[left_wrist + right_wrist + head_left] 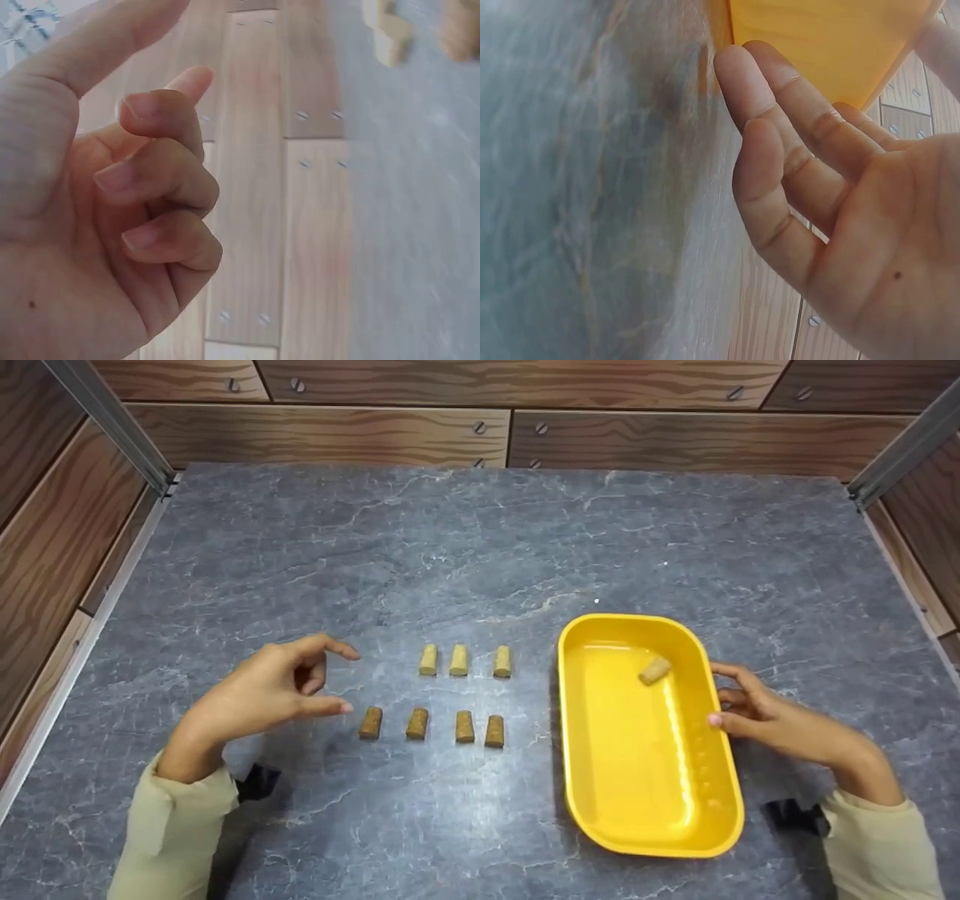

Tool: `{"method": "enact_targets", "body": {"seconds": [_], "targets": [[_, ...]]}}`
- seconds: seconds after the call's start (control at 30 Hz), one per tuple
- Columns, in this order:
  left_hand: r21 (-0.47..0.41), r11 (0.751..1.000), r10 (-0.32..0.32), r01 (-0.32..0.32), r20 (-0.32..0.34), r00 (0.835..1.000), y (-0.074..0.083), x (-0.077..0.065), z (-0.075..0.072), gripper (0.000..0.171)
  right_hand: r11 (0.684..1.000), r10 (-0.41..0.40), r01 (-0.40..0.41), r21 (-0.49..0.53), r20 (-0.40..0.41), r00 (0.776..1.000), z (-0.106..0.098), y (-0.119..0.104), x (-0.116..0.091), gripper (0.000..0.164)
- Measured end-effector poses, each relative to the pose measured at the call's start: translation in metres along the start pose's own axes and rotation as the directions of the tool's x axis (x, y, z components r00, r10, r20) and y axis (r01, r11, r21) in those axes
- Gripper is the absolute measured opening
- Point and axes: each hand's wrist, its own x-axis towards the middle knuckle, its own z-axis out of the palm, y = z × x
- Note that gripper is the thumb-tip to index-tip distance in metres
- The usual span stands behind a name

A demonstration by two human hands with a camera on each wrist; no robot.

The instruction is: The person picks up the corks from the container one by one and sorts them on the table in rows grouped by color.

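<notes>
My left hand (274, 682) hovers left of the corks, thumb and index finger spread apart. In the left wrist view, its other fingers are loosely bent with nothing in them. Three pale corks (458, 660) stand in a back row. Closer to me is a row of several darker brown corks (417, 723), the leftmost one near my left thumb. A yellow tray (568, 735) is to their right, with one pale cork (655, 670) lying inside. My right hand (780, 724) touches the tray's right side, thumb at the rim and relaxed fingers by the outer wall.
Everything sits on a grey marbled tabletop (465, 547). Wood-patterned panels (390, 435) border it at the back and sides, with metal posts (120, 424) at the back corners. Black straps (259, 781) hang at both sleeves.
</notes>
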Motion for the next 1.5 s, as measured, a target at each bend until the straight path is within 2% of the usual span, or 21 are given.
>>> {"method": "enact_targets", "body": {"seconds": [0.27,0.47,0.63,0.77,0.93,1.03,1.1,1.33,1.5], "targets": [[0.102,0.982,0.158,-0.156,-0.012,0.987,0.037,0.016,-0.003,0.047,0.999,-0.031,0.031,-0.032,0.004,1.000,0.000,0.001,0.001,0.064],[0.129,0.958,0.259,-0.255,-0.022,0.966,0.066,0.033,-0.004,0.049,0.999,-0.014,0.014,-0.038,-0.005,1.000,0.000,0.000,0.000,0.065],[0.091,0.938,0.339,-0.336,-0.028,0.940,0.084,0.050,0.005,0.050,0.999,-0.003,0.003,-0.043,-0.013,1.000,0.000,-0.001,0.000,0.065],[0.057,0.932,0.359,-0.359,0.007,0.933,0.094,0.067,0.020,0.051,0.999,-0.009,0.008,-0.035,-0.011,1.000,0.000,-0.002,0.001,0.065],[0.094,0.918,0.380,-0.385,0.067,0.923,0.106,0.092,0.047,0.051,0.999,-0.027,0.027,-0.024,-0.002,1.000,-0.001,-0.002,0.001,0.064],[0.121,0.903,0.406,-0.413,0.079,0.910,0.115,0.106,0.062,0.052,0.999,-0.049,0.049,-0.016,0.005,0.999,-0.001,-0.002,0.001,0.063],[0.138,0.899,0.408,-0.416,0.084,0.909,0.122,0.115,0.071,0.053,0.998,-0.060,0.061,-0.008,0.010,0.998,-0.001,-0.002,0.001,0.063],[0.176,0.905,0.371,-0.387,0.119,0.921,0.147,0.143,0.101,0.052,0.999,-0.035,0.035,-0.017,-0.004,0.999,-0.001,-0.001,-0.001,0.064],[0.199,0.914,0.335,-0.354,0.124,0.934,0.157,0.160,0.124,0.051,1.000,-0.024,0.024,-0.011,-0.010,1.000,0.000,0.000,-0.001,0.065]]}}
